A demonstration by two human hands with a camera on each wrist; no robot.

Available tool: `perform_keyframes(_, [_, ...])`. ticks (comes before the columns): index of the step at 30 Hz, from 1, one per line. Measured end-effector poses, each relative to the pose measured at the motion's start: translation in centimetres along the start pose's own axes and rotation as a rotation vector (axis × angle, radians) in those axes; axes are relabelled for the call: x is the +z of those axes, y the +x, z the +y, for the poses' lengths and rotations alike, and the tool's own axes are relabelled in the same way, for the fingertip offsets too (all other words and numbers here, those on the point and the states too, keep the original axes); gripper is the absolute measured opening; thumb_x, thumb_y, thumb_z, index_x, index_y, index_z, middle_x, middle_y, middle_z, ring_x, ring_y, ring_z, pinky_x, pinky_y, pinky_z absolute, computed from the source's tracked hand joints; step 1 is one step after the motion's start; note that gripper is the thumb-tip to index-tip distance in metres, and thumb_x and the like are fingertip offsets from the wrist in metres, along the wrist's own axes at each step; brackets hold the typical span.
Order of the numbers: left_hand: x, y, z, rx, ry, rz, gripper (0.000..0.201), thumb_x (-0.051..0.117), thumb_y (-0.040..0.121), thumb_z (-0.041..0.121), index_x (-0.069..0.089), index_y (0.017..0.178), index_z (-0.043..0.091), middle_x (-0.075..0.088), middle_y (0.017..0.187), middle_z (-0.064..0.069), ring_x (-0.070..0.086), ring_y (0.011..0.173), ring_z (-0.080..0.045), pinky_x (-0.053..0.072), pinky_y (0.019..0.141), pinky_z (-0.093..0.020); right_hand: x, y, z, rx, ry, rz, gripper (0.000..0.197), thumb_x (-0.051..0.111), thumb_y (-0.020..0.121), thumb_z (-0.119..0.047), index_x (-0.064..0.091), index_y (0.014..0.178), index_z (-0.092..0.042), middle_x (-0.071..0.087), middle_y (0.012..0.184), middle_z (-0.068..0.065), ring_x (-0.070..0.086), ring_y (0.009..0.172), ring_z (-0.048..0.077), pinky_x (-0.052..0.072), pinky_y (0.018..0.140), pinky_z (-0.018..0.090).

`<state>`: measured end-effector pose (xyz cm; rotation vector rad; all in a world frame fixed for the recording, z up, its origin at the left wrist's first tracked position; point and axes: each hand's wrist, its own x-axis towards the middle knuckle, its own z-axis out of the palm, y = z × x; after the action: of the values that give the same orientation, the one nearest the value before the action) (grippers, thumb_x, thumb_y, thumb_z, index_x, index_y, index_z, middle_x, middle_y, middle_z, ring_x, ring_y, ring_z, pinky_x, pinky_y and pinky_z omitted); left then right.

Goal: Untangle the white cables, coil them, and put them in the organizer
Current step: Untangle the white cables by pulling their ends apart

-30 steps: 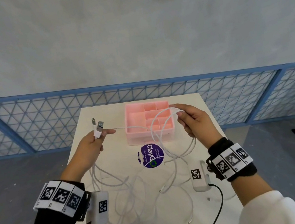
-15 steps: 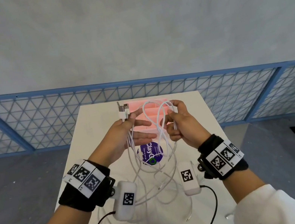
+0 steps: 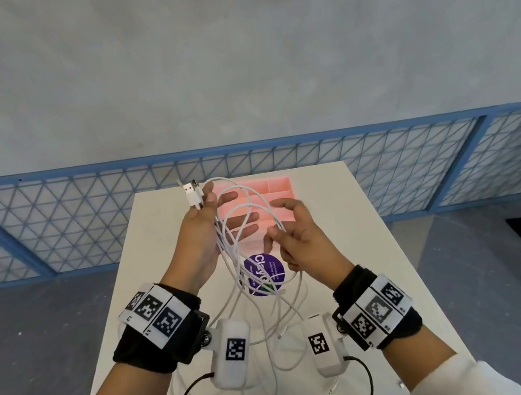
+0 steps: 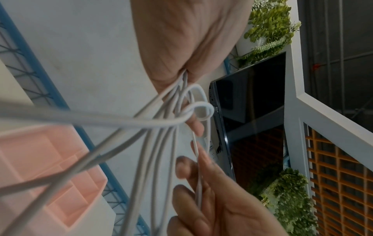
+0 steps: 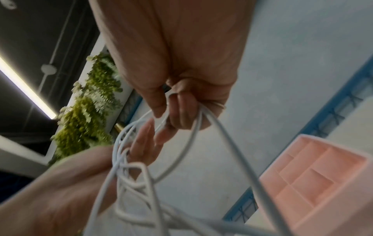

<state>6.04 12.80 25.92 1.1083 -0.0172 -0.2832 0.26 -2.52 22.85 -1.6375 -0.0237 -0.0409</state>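
Early on: the left hand [image 3: 204,231] pins looped thin white cables [image 3: 251,233] under its thumb, the right hand [image 3: 298,239] pinches one strand; the pink plastic compartmented organizer [image 3: 279,184] at twelve o'clock holds nothing.

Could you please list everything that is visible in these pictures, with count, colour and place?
white cables: several, count unclear, white, tangled; looped up in both hands, the rest trailing on the table
USB plugs: two, white and silver, sticking up above the left hand
organizer: one, pink, compartments, far middle of the table
table: one, white, centre
round sticker: one, purple, on the table before the organizer
railing: one, blue mesh, behind the table
screen: one, black, background
plants: green, on the wall
left hand: pinches the cables by the plugs
right hand: fingers curled round a cable loop
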Motion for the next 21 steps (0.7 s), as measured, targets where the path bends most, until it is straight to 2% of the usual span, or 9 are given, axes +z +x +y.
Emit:
perform_keyframes(2, [-0.2,0.0,0.2,0.023,0.004,0.009,0.025,0.033,0.104,0.024,0.054,0.117,0.021,0.065,0.106,-0.005,0.074,0.07,-0.025,0.063,0.061,-0.037,-0.5,0.1,-0.1,0.028,0.037,-0.037,0.03,0.045,0.096,-0.01,0.041,0.125,-0.017,0.06,0.073,0.008,0.033,0.042,0.013,0.031,0.041,0.019])
perform_keyframes(6, [-0.2,0.0,0.1,0.038,0.033,0.039,0.035,0.034,0.104,0.024,0.044,0.137,0.018,0.066,0.11,-0.005,0.072,0.08,-0.025,0.063,0.065,-0.038,-0.4,0.0,-0.1,0.151,0.013,-0.1,0.04,0.073,0.077,-0.012,0.056,0.114,-0.012,0.064,0.077,0.001,0.044,0.042,0.011,0.038,0.041,0.02])
perform_keyframes(9, [0.8,-0.1,-0.3,0.042,0.061,0.039,0.031,0.035,0.104,0.027,0.053,0.126,0.015,0.07,0.102,-0.011,0.074,0.075,-0.021,0.062,0.059,-0.032,0.9,0.0,-0.1,0.184,0.02,-0.114,0.024,0.079,0.069,-0.012,0.067,0.089,-0.009,0.064,0.07,0.001,0.038,0.032,0.013,0.032,0.033,0.018])
perform_keyframes(11, [1.1,-0.2,-0.5,0.044,0.054,0.046,0.031,0.036,0.103,0.028,0.055,0.124,0.015,0.073,0.095,-0.009,0.075,0.073,-0.019,0.062,0.061,-0.032,1.4,0.2,0.0,0.192,0.07,-0.111,0.016,0.079,0.069,-0.012,0.069,0.081,-0.007,0.063,0.068,0.009,0.033,0.028,0.013,0.028,0.031,0.016])
perform_keyframes(13, [1.0,-0.2,-0.5,0.064,0.037,0.046,0.029,0.036,0.103,0.027,0.055,0.123,0.019,0.073,0.096,-0.007,0.075,0.074,-0.019,0.063,0.066,-0.035,1.7,0.4,-0.1,0.189,0.098,-0.109,0.015,0.079,0.07,-0.012,0.071,0.079,-0.005,0.06,0.069,0.018,0.032,0.028,0.014,0.026,0.032,0.017])
perform_keyframes(15, [1.1,-0.2,-0.4,0.101,0.046,0.052,0.026,0.036,0.103,0.026,0.056,0.12,0.025,0.073,0.097,-0.003,0.074,0.077,-0.018,0.061,0.07,-0.037,2.0,0.6,-0.2,0.168,0.097,-0.088,0.014,0.08,0.068,-0.014,0.072,0.077,-0.006,0.061,0.065,0.014,0.033,0.032,0.015,0.028,0.034,0.018])
perform_keyframes(17, [1.5,-0.3,-0.5,0.149,0.049,0.063,0.024,0.036,0.103,0.025,0.057,0.106,0.037,0.077,0.083,0.008,0.074,0.074,-0.014,0.061,0.07,-0.038,2.7,0.6,-0.4,0.136,0.108,-0.024,0.018,0.081,0.066,-0.011,0.068,0.077,-0.005,0.06,0.06,0.002,0.036,0.032,0.013,0.03,0.034,0.017])
perform_keyframes(19, [1.9,-0.4,-0.7,0.197,0.097,0.074,0.027,0.036,0.103,0.026,0.056,0.097,0.044,0.076,0.075,0.015,0.073,0.074,-0.011,0.059,0.073,-0.041,3.3,0.7,-0.2,0.102,0.142,0.037,0.022,0.081,0.066,-0.005,0.062,0.075,-0.009,0.056,0.066,0.004,0.039,0.032,0.008,0.031,0.034,0.016])
perform_keyframes(21, [2.0,-0.3,-1.1,0.246,0.195,0.087,0.027,0.037,0.103,0.027,0.056,0.099,0.046,0.075,0.08,0.017,0.071,0.084,-0.013,0.058,0.077,-0.04,3.6,0.7,0.2,0.067,0.129,0.067,0.024,0.08,0.067,-0.003,0.059,0.074,-0.013,0.056,0.071,0.006,0.041,0.035,0.005,0.033,0.036,0.016])
